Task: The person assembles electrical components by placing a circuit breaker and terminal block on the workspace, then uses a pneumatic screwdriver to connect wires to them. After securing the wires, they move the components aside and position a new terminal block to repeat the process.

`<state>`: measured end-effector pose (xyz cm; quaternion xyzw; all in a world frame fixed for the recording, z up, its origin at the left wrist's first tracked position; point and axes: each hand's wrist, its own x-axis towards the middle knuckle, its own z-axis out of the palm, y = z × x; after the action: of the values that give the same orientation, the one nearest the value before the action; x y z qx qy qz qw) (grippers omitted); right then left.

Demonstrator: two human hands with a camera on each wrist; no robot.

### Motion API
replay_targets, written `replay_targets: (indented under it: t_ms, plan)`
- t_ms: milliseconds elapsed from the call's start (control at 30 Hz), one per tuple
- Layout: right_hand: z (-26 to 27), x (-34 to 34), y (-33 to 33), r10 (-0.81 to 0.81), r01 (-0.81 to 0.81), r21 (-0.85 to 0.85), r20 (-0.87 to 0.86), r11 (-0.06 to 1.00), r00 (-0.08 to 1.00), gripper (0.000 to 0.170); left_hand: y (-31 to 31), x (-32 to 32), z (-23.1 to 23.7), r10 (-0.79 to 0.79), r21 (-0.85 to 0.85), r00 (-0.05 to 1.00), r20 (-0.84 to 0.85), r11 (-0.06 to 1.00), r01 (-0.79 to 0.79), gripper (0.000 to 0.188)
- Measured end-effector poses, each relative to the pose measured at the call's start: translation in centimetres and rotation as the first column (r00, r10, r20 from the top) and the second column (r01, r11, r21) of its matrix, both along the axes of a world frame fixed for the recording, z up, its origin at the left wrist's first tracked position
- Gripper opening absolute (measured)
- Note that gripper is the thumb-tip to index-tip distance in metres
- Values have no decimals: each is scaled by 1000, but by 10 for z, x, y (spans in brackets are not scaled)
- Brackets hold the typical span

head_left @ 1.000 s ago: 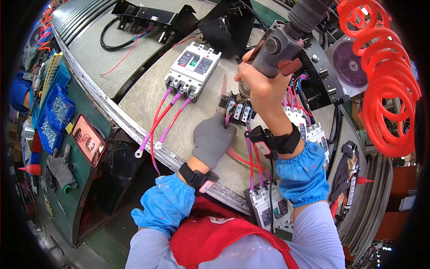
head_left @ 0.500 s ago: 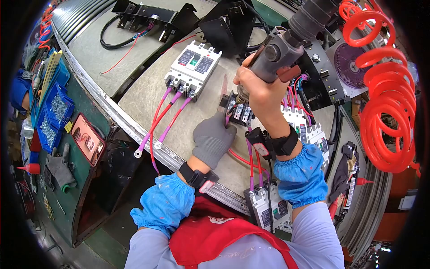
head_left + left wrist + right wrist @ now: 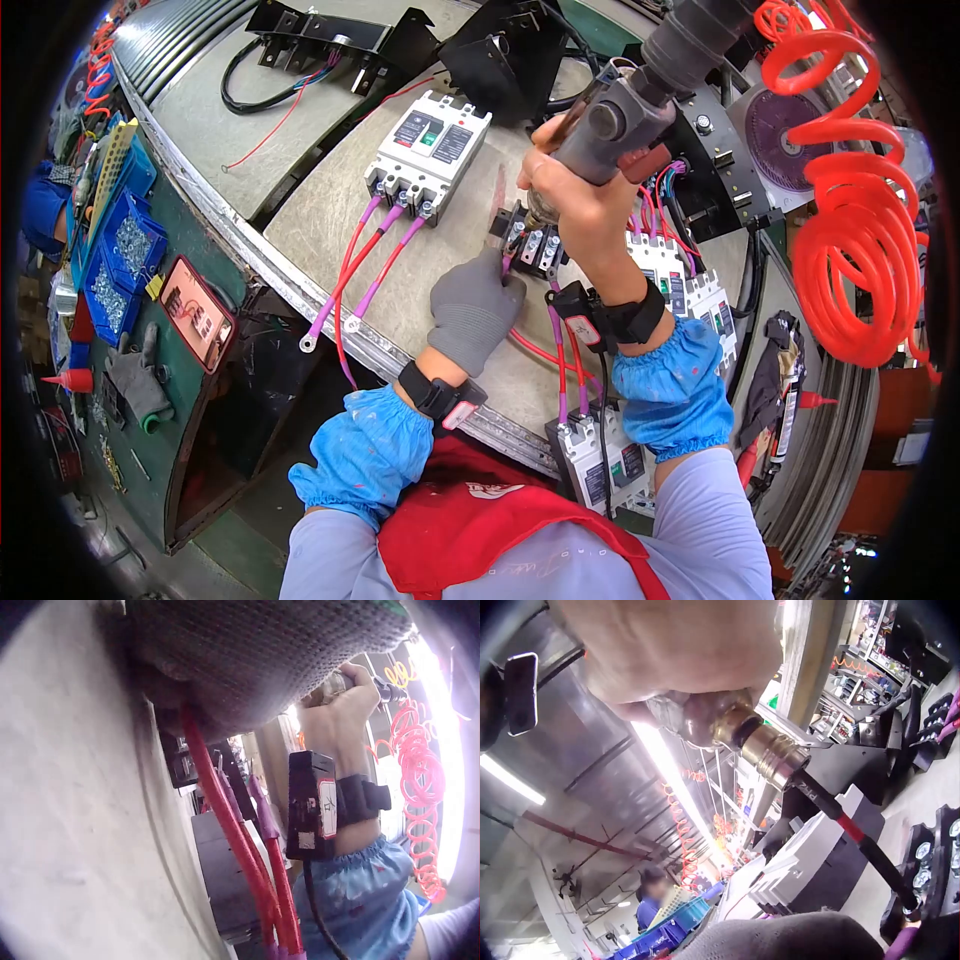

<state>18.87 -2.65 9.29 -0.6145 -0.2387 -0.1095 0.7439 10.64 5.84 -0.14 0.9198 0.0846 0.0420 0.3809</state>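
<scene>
My gloved left hand pinches a red cable close to its purple-sleeved end, at the near side of a black terminal block. My bare right hand grips a dark air screwdriver above that block. In the right wrist view, the screwdriver's long bit slants down from a brass-coloured chuck. Its tip meets a screw at the block's end, right beside the purple sleeve. Other screws on the block show bare metal heads.
A white circuit breaker with three red cables stands left of the block; more breakers lie at the near edge and right. Black brackets stand behind. A coiled red hose hangs at right. Blue screw bins and a phone sit left.
The screwdriver and right hand have shifted very slightly, with the bit staying over the same end of the block. The coiled red hose sways and sags. My left hand keeps its place.
</scene>
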Motion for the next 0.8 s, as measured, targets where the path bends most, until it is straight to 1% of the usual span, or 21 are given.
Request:
replay_targets:
  t_ms: [33,133,167,233,267,300,333,367,400,433,467,500,533,600,633,667,733,767,800]
  plan:
    - [1,-3,1,1,-1,35,-13,999,1000,15,0,-1,0,2,0,1000,1,1000,-2,20]
    - [12,-7,-6,-23,20,-36,-68,999,997,19,2,-2,-2,-22,-18,1000,1,1000,22,25]
    - [13,-6,-9,-54,55,-35,22,998,998,20,4,-3,-1,-29,-36,1000,-13,999,28,26]
    - [28,-12,-18,-105,106,-32,45,994,993,16,11,-3,1,-35,-78,999,-37,996,32,30]
    - [36,-16,-24,-127,129,-33,51,991,991,15,15,-6,-1,-3,-202,999,-37,979,-4,31]
    - [44,-21,-31,-149,153,-33,92,988,985,13,21,-10,-3,27,-321,999,-43,946,-39,31]
    - [57,-31,-34,-172,171,12,61,985,983,13,27,-14,0,54,-433,997,-53,899,-72,33]
    - [60,-35,-44,-137,137,16,90,990,986,14,34,-21,8,-17,-698,984,-180,707,-115,33]
    - [62,-40,-55,-106,104,20,119,994,987,15,39,-28,12,-62,-803,983,-170,588,-102,34]
    - [64,-45,-61,-131,142,-40,209,989,969,16,42,-33,15,-103,-888,983,-155,451,-92,35]
    - [70,-54,-66,-128,124,41,128,992,984,20,42,-37,19,-139,-950,981,-134,300,-87,36]
    - [71,-60,-72,-129,125,49,96,991,987,23,36,-38,25,-126,-969,977,-171,199,-144,42]
    - [72,-67,-78,-132,128,58,61,990,989,26,36,-40,30,-164,-972,973,-165,195,-132,42]
    - [75,-84,-83,-126,127,1,93,992,988,30,33,-47,38,-243,-975,956,-162,186,-118,42]
    - [77,-90,-85,-116,116,12,94,993,989,31,31,-50,43,-292,-971,940,-176,212,-116,43]
    - [78,-96,-87,-106,104,23,95,994,990,32,28,-51,47,-308,-968,933,-184,223,-117,42]
    - [77,-106,-90,-64,58,111,53,992,997,33,21,-54,51,-340,-961,918,-206,247,-124,40]
    - [77,-111,-92,-38,34,148,30,988,999,33,16,-54,49,-335,-965,921,-200,231,-126,39]
    - [76,-115,-94,-32,26,148,35,989,999,33,12,-55,47,-329,-968,924,-195,215,-128,38]
